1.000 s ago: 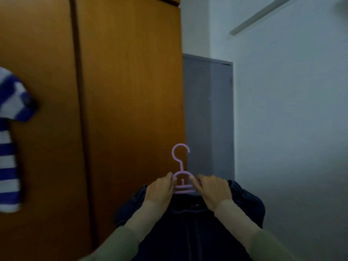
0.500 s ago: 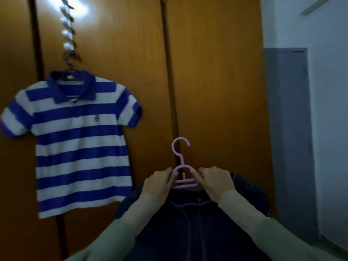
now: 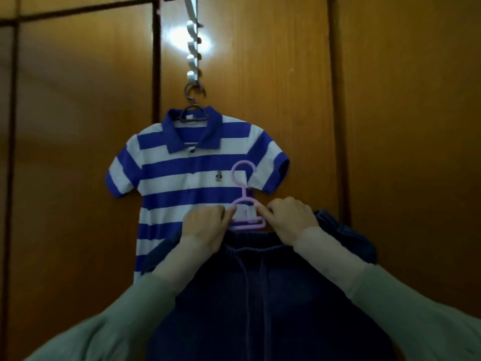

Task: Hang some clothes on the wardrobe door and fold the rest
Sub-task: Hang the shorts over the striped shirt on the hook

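Both hands, left hand [image 3: 205, 225] and right hand [image 3: 289, 220], pinch the pink hanger [image 3: 247, 220] carrying dark jeans [image 3: 260, 295], its hook pointing toward twelve o'clock, ready for the door rack [image 3: 192, 43].

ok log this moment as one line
left hand and right hand: grip pink hanger | dark pants: on it | striped polo: hung

Dark trousers [image 3: 273, 295] cut off below, striped shirt's [image 3: 187, 175] hem hidden — hanger arms covered.
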A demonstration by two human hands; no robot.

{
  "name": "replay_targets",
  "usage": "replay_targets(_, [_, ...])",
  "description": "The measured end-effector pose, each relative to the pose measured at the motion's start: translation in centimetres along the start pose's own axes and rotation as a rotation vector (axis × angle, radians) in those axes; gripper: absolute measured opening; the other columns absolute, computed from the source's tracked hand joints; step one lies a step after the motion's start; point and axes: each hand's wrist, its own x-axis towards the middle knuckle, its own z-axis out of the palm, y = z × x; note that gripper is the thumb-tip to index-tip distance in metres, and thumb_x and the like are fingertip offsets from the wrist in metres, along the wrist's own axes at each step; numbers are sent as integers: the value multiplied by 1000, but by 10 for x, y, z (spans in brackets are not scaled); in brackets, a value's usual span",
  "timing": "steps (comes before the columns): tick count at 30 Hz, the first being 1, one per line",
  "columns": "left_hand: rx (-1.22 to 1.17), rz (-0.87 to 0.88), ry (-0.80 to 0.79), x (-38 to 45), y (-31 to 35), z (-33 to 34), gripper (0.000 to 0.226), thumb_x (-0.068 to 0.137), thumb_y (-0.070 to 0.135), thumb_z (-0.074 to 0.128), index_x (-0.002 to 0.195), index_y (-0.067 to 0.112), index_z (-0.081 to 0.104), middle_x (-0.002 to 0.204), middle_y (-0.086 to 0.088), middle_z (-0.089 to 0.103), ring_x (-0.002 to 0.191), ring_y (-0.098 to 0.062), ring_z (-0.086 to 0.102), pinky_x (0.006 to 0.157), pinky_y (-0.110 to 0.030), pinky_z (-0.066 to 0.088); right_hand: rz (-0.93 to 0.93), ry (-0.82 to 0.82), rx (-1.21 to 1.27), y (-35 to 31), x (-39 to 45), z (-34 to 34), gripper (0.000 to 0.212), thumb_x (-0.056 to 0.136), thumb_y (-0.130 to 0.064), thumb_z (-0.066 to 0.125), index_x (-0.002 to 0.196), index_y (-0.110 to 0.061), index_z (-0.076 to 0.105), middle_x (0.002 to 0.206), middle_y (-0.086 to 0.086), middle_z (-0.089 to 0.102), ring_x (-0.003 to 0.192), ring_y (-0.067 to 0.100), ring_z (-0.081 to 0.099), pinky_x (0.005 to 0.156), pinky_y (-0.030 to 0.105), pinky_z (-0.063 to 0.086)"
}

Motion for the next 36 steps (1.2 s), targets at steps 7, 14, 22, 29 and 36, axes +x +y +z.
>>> replay_targets(7, [-78,-201,189,85,-83,-21,47,99,47,26,104,17,62,95,-10,62,90,-29,60,76,-41,48,-52,158,81,-37,119,-8,57,95,-58,29,62,-14,43,65,4,43,72,27,47,62,33,32])
replay_targets(14, [-102,-150,328,150,-138,-35,55,99,49,21,103,13,62,86,-9,56,78,-27,52,66,-34,36,-58,303,34,-57,199,-28,57,93,-61,32,65,-13,47,65,3,42,70,26,45,55,32,28])
replay_targets(22, [-250,-184,451,216,-193,-41,65,95,60,24,89,10,66,80,-8,55,74,-24,49,69,-32,29,-27,404,-61,-86,280,-45,59,90,-65,35,59,-15,40,62,2,38,59,21,39,51,28,25])
replay_targets(29, [-417,-199,429,260,-223,-28,63,91,62,35,93,10,69,82,-6,61,77,-24,56,70,-30,38,62,425,-83,-98,324,-40,56,90,-63,40,64,-14,44,82,7,48,81,25,45,74,33,31])
replay_targets(36, [-535,-198,553,265,-223,-2,58,86,66,43,81,15,68,70,2,57,68,-18,54,66,-29,41,64,489,-54,-89,332,-12,57,86,-68,41,76,-15,60,71,2,51,76,22,50,68,31,34])
